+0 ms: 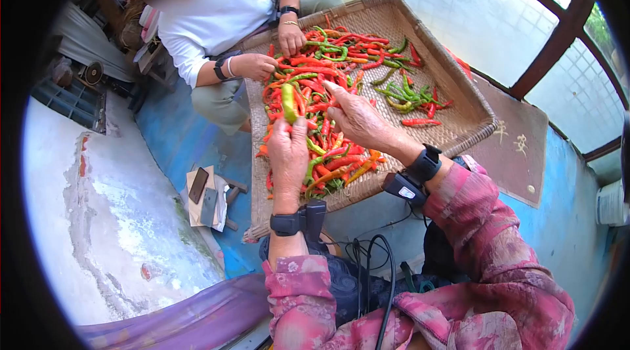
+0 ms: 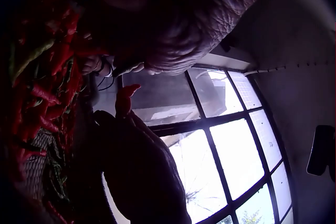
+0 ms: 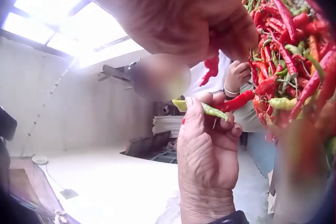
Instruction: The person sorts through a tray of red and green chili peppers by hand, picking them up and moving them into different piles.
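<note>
My left hand (image 1: 289,156) pinches a yellow-green chili pepper (image 1: 289,102) between thumb and fingers, raised over the near left part of the basket. In the right wrist view, a red chili pepper (image 3: 239,101) also sticks out past the fingers of that hand. My right hand (image 1: 361,120) is just to the right, over the pile, its fingers curled around a red chili pepper (image 3: 210,70) whose tip hangs below them. Below both hands lies a heap of mostly red chili peppers (image 1: 335,169) in a woven basket (image 1: 469,110).
Across the basket, another person in a white top (image 1: 216,15) has both hands in the peppers. A smaller group of green peppers (image 1: 403,97) lies apart on the basket's right side. A stool with a phone (image 1: 198,185) stands at left; black cables (image 1: 387,265) hang near my lap.
</note>
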`<state>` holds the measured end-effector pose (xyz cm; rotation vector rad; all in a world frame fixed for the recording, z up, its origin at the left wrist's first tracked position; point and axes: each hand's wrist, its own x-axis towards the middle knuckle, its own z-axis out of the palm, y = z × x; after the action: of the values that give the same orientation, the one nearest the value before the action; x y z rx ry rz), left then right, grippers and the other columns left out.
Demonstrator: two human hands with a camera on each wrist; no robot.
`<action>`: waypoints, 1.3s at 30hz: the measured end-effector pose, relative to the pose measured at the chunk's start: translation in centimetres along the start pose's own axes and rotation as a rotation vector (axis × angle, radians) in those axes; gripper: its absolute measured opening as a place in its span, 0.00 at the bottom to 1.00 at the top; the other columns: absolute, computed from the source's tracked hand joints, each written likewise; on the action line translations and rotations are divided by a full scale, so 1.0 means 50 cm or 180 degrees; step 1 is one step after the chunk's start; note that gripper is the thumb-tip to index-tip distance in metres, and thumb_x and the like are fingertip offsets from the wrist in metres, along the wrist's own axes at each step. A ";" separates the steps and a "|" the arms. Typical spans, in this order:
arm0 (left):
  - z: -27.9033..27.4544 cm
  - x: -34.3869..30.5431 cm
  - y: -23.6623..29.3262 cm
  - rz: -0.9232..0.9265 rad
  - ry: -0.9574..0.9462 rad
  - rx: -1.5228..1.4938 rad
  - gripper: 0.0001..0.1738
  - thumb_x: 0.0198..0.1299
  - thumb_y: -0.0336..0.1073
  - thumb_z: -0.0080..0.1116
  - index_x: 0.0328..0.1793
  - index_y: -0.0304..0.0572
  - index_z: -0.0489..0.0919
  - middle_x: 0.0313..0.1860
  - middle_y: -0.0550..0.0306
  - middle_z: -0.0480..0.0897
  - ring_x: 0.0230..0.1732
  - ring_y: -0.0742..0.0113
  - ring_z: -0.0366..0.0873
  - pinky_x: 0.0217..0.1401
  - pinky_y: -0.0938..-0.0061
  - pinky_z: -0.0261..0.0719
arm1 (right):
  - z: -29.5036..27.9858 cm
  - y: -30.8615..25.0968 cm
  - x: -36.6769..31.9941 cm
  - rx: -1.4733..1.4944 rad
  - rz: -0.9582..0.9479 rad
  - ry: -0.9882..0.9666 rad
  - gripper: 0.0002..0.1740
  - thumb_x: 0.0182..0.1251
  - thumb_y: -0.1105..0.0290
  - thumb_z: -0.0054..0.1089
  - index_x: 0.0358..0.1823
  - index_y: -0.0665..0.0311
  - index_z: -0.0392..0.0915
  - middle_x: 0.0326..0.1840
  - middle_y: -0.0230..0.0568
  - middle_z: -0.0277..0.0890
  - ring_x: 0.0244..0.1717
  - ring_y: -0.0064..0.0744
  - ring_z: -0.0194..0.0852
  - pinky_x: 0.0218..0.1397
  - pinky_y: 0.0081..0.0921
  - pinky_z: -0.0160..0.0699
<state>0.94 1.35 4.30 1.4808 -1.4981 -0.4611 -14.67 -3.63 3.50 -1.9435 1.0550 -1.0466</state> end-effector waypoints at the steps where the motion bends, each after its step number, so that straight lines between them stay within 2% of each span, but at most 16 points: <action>1: -0.002 0.002 -0.002 -0.0220 0.0129 -0.0204 0.16 0.66 0.43 0.49 0.39 0.34 0.74 0.25 0.50 0.75 0.25 0.62 0.73 0.31 0.66 0.69 | -0.004 0.008 -0.002 -0.0009 0.0042 0.0000 0.22 0.64 0.74 0.49 0.61 0.63 0.65 0.27 0.45 0.75 0.30 0.35 0.78 0.33 0.31 0.75; 3: -0.008 0.002 0.003 -0.0422 0.0060 -0.0258 0.17 0.67 0.43 0.47 0.40 0.34 0.74 0.22 0.53 0.74 0.23 0.66 0.70 0.29 0.68 0.68 | -0.016 0.015 0.008 -0.0751 -0.0543 0.0061 0.14 0.61 0.72 0.47 0.46 0.70 0.72 0.29 0.55 0.76 0.32 0.53 0.77 0.38 0.41 0.76; 5: -0.011 0.002 0.007 -0.0267 0.0021 -0.0008 0.16 0.67 0.43 0.47 0.41 0.35 0.75 0.22 0.54 0.74 0.23 0.68 0.69 0.28 0.69 0.68 | -0.054 -0.001 0.020 -0.1751 -0.0207 0.0024 0.07 0.58 0.73 0.49 0.34 0.67 0.74 0.31 0.53 0.76 0.36 0.50 0.78 0.39 0.45 0.75; 7: -0.007 -0.002 0.009 -0.0149 0.0030 -0.0228 0.15 0.66 0.42 0.48 0.43 0.35 0.76 0.23 0.52 0.76 0.23 0.63 0.72 0.29 0.67 0.69 | -0.079 0.023 0.019 -0.2937 -0.1011 0.0905 0.06 0.55 0.73 0.51 0.33 0.67 0.74 0.31 0.52 0.75 0.35 0.49 0.78 0.39 0.43 0.75; 9: -0.004 -0.005 0.019 0.0157 -0.0104 0.0560 0.14 0.65 0.40 0.51 0.44 0.36 0.76 0.26 0.47 0.78 0.27 0.55 0.76 0.30 0.65 0.71 | -0.082 0.023 0.012 -0.2584 -0.1199 0.1181 0.09 0.58 0.69 0.53 0.33 0.69 0.75 0.28 0.52 0.75 0.33 0.47 0.77 0.37 0.41 0.73; 13: 0.019 -0.016 0.023 0.0719 -0.0290 0.1251 0.11 0.62 0.38 0.53 0.42 0.36 0.75 0.34 0.43 0.79 0.34 0.45 0.78 0.34 0.58 0.74 | -0.055 -0.036 -0.003 0.0635 0.0271 -0.0914 0.18 0.67 0.58 0.52 0.37 0.70 0.77 0.21 0.29 0.66 0.25 0.16 0.60 0.27 0.21 0.64; 15: 0.026 -0.021 0.024 0.0680 -0.0406 0.1297 0.11 0.61 0.38 0.54 0.41 0.37 0.74 0.35 0.43 0.79 0.35 0.42 0.77 0.34 0.56 0.74 | -0.024 -0.027 -0.004 0.0866 0.0108 -0.0336 0.17 0.60 0.62 0.57 0.27 0.73 0.75 0.16 0.38 0.67 0.21 0.19 0.64 0.24 0.27 0.66; 19: 0.023 -0.018 0.022 0.0575 -0.0581 0.1213 0.11 0.61 0.38 0.54 0.43 0.38 0.75 0.35 0.43 0.79 0.35 0.43 0.78 0.35 0.57 0.75 | -0.060 -0.014 0.026 0.1676 0.0363 0.0425 0.15 0.62 0.64 0.55 0.29 0.72 0.75 0.18 0.31 0.71 0.21 0.20 0.69 0.22 0.24 0.68; 21: 0.011 -0.010 0.007 0.0727 -0.0147 0.1048 0.11 0.62 0.39 0.53 0.44 0.39 0.75 0.36 0.42 0.79 0.36 0.43 0.78 0.36 0.58 0.75 | -0.099 -0.006 0.042 0.1499 0.0444 0.0899 0.15 0.63 0.64 0.53 0.33 0.72 0.75 0.19 0.34 0.73 0.21 0.21 0.71 0.23 0.25 0.72; 22: 0.001 -0.004 0.000 0.0676 -0.0049 0.0933 0.15 0.66 0.44 0.49 0.45 0.38 0.76 0.28 0.50 0.79 0.24 0.64 0.75 0.28 0.71 0.73 | -0.122 0.015 0.057 0.0546 0.0179 0.1029 0.13 0.63 0.66 0.51 0.33 0.71 0.75 0.20 0.40 0.75 0.23 0.27 0.75 0.26 0.30 0.75; 23: -0.009 0.000 -0.005 0.0678 -0.0063 0.0937 0.15 0.66 0.44 0.49 0.45 0.38 0.76 0.28 0.50 0.79 0.24 0.64 0.75 0.28 0.71 0.73 | -0.142 0.037 0.054 -0.0421 -0.0045 0.1272 0.14 0.64 0.62 0.55 0.35 0.68 0.74 0.26 0.38 0.78 0.22 0.28 0.75 0.27 0.30 0.76; 26: -0.035 0.010 0.002 -0.0435 0.0144 -0.1302 0.19 0.70 0.46 0.42 0.44 0.35 0.75 0.31 0.60 0.78 0.22 0.83 0.64 0.25 0.86 0.65 | -0.179 0.066 0.036 -0.2570 0.0021 0.1048 0.13 0.61 0.62 0.55 0.39 0.66 0.75 0.33 0.47 0.79 0.31 0.47 0.77 0.34 0.41 0.75; 28: -0.042 0.011 -0.003 -0.0400 0.0263 -0.1476 0.20 0.70 0.47 0.41 0.44 0.35 0.75 0.32 0.58 0.78 0.22 0.82 0.65 0.24 0.86 0.65 | -0.179 0.060 0.016 -0.3043 0.0055 0.1053 0.14 0.61 0.64 0.56 0.42 0.65 0.75 0.37 0.50 0.78 0.38 0.46 0.78 0.39 0.41 0.76; 34: -0.037 0.001 0.010 -0.0326 0.0020 -0.1875 0.25 0.69 0.53 0.41 0.46 0.34 0.73 0.33 0.54 0.78 0.22 0.78 0.64 0.25 0.84 0.65 | -0.095 -0.017 0.001 -0.0396 -0.0289 -0.0091 0.18 0.55 0.62 0.62 0.43 0.66 0.77 0.34 0.52 0.77 0.38 0.47 0.78 0.41 0.40 0.76; 37: -0.014 -0.012 0.026 -0.0258 -0.0361 -0.2041 0.25 0.69 0.53 0.40 0.46 0.33 0.72 0.33 0.55 0.78 0.22 0.78 0.64 0.25 0.84 0.64 | -0.035 -0.026 -0.020 -0.0671 -0.0937 -0.0657 0.15 0.57 0.65 0.62 0.42 0.67 0.77 0.37 0.49 0.75 0.39 0.46 0.76 0.40 0.35 0.75; 39: -0.010 -0.013 0.025 -0.0204 -0.0577 -0.2157 0.24 0.69 0.52 0.41 0.48 0.35 0.72 0.34 0.55 0.78 0.22 0.78 0.65 0.26 0.84 0.64 | -0.015 -0.039 -0.021 -0.0834 -0.0538 -0.0928 0.13 0.57 0.66 0.61 0.37 0.68 0.76 0.40 0.51 0.74 0.43 0.50 0.74 0.42 0.38 0.73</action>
<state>0.52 2.39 5.32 0.9646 -1.2483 -1.0467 -15.03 -1.98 5.12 -2.3461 0.9117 -0.7061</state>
